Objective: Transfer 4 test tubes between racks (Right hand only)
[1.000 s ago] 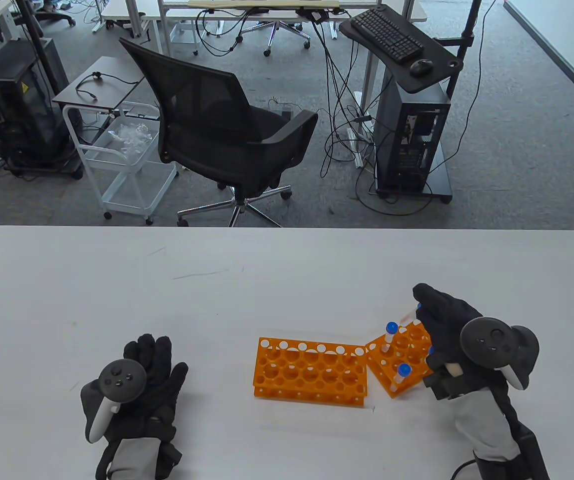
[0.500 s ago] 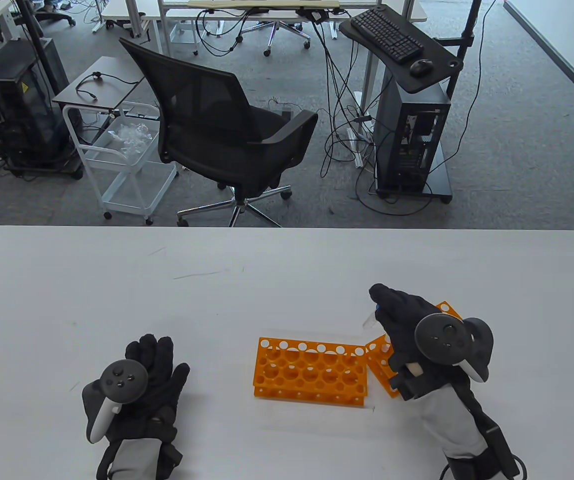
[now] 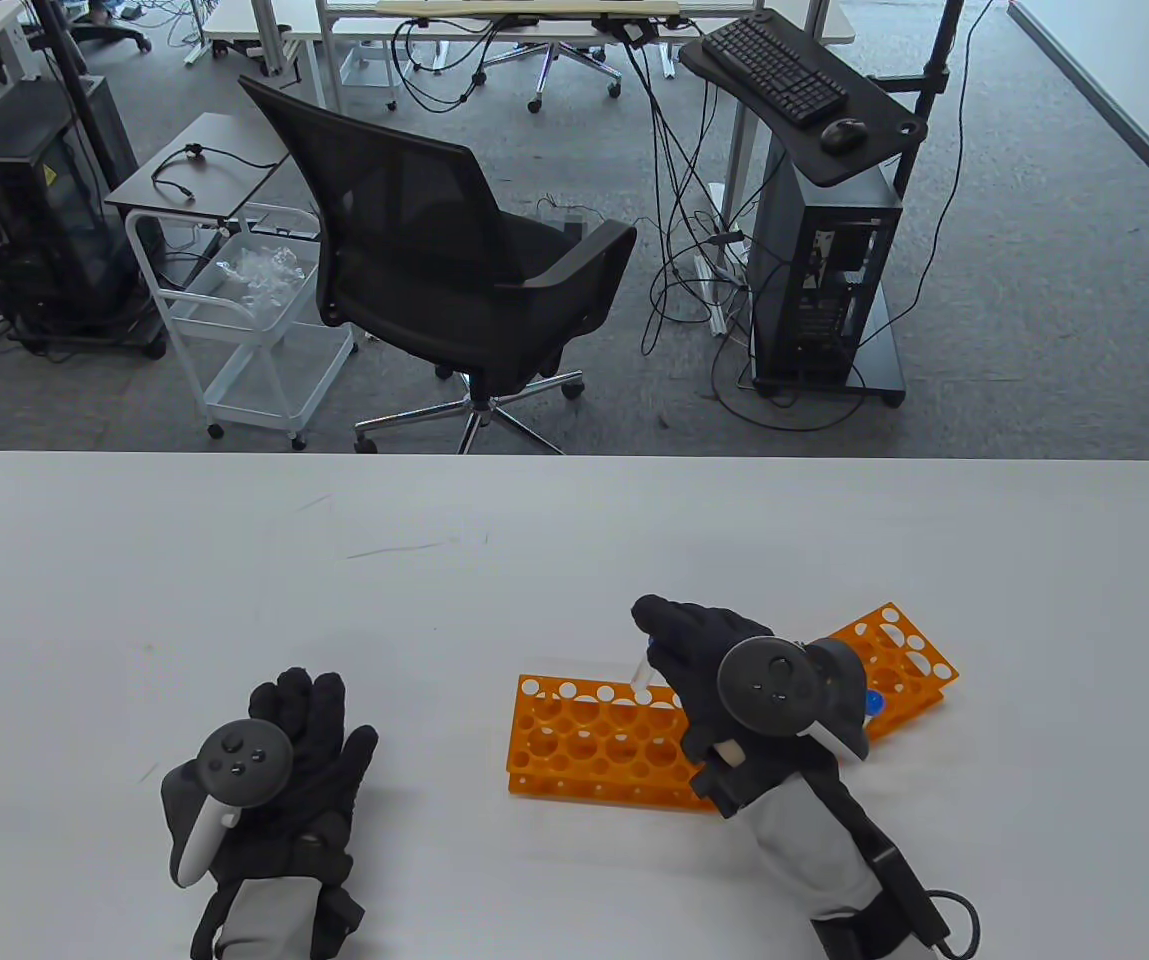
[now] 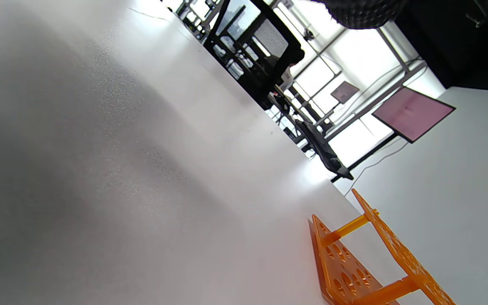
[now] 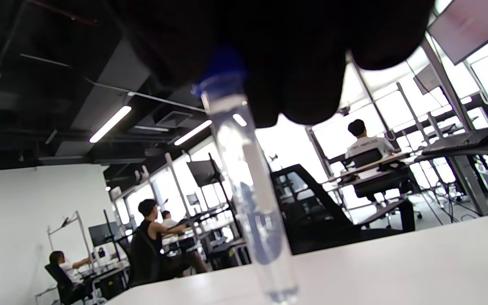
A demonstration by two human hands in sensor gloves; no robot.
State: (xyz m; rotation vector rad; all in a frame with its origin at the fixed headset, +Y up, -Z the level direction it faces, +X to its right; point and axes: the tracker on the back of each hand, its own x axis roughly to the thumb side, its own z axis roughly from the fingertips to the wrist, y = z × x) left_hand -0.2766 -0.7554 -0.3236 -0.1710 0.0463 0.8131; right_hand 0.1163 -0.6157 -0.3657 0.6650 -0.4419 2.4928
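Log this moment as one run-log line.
right hand: holds clear blue-capped test tube over left orange rack | left hand: resting on white table

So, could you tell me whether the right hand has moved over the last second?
Yes. The right hand, holding a test tube, has moved left, from the angled rack to the left rack.

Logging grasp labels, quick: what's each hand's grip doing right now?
Left hand: rests flat on the table, fingers spread, holding nothing.
Right hand: pinches a blue-capped test tube near its cap, over the left orange rack.
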